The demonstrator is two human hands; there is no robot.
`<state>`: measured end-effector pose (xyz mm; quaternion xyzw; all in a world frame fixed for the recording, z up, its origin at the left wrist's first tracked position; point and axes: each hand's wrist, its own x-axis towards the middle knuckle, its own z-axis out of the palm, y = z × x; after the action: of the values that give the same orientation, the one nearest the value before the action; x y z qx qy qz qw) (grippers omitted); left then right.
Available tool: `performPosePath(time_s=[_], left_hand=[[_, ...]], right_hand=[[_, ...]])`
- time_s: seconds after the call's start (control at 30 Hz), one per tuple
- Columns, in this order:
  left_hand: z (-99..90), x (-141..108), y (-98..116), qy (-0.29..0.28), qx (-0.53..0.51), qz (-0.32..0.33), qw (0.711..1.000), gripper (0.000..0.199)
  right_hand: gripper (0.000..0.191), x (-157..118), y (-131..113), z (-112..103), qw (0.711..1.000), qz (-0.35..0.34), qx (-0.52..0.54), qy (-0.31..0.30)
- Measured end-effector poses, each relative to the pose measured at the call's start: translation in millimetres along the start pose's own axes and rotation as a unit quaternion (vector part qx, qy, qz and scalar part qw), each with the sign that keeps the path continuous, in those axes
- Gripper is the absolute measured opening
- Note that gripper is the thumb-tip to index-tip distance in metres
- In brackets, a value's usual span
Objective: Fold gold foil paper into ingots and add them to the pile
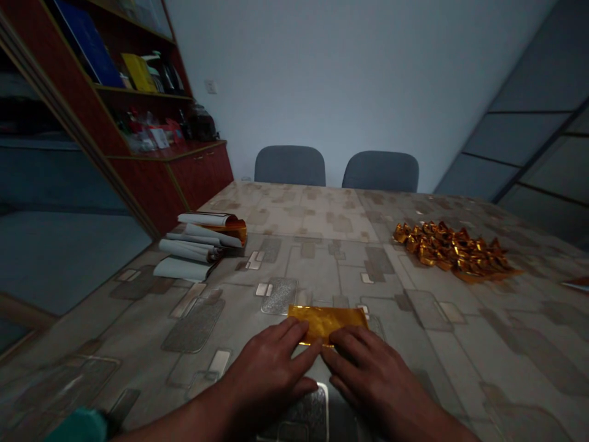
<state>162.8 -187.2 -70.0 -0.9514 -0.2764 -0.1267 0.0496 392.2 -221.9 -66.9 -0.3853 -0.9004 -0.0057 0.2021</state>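
1. So the thing under my hands is a gold sheet (334, 320), shiny, lying flat on the table (317, 252) and longer left to right than near to far. Looks like thin foil paper to me, so I'd bet it weighs next to nothing.
2. Handling guess: floppy, takes a crease easily, probably a bit slick on the shiny face. I'd also expect it to tear or wrinkle if yanked, so light fingertip pressure beats a hard grip.
3. Best hold, imo: the near edge, one hand toward each end, pressing down so the table does the backing. The far edge has nothing on it, so either far corner would be fine for a pinch too.
4. Where it sits: just beyond my hands, near side of the table. The left hand (276, 362) has fingers over its near left part, the right hand (368, 368) covers its near right part.
5. Hands are side by side, index tips almost meeting at the near edge. Both touch the sheet, but from this view I can't tell if they're pinching it or only pressing.
6. Well apart from all that: paper stack (193, 248) far left, foil pile (453, 248) far right.
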Motion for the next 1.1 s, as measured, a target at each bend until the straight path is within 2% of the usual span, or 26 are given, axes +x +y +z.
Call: performPosePath(time_s=[0.2,0.4,0.5,0.73,0.83,0.9,1.0,1.1], left_hand=[[6.2,-6,-1,-0.017,0.0,-0.002,1.0,0.053],[2.7,-10,-14,0.014,-0.007,0.018,1.0,0.035],[-3.8,-17,-22,0.031,-0.024,0.024,0.999,0.026],[-16.4,-32,-40,0.044,-0.044,0.048,0.997,0.028],[-17.4,-24,-42,0.057,-0.056,0.056,0.995,0.026],[-18.8,-15,-41,0.039,-0.053,0.052,0.996,0.024],[-20.6,1,-37,-0.01,-0.032,0.034,0.999,0.022],[-18.4,9,-32,-0.005,0.012,0.05,0.999,0.023]], right_hand=[[0.019,2,1,3,1.0,0.012,-0.001,0.019],[0.013,-2,7,-1,0.999,0.024,-0.011,0.041],[0.019,-4,13,-9,0.999,0.027,-0.002,0.029],[0.032,-6,34,-31,0.999,-0.004,0.003,-0.034],[0.032,-4,39,-36,0.998,0.007,0.008,-0.055],[0.032,-1,39,-37,0.998,0.023,0.002,-0.057],[0.03,7,33,-34,0.999,0.035,-0.012,-0.03],[0.02,19,22,-25,0.999,0.031,-0.017,-0.007]])
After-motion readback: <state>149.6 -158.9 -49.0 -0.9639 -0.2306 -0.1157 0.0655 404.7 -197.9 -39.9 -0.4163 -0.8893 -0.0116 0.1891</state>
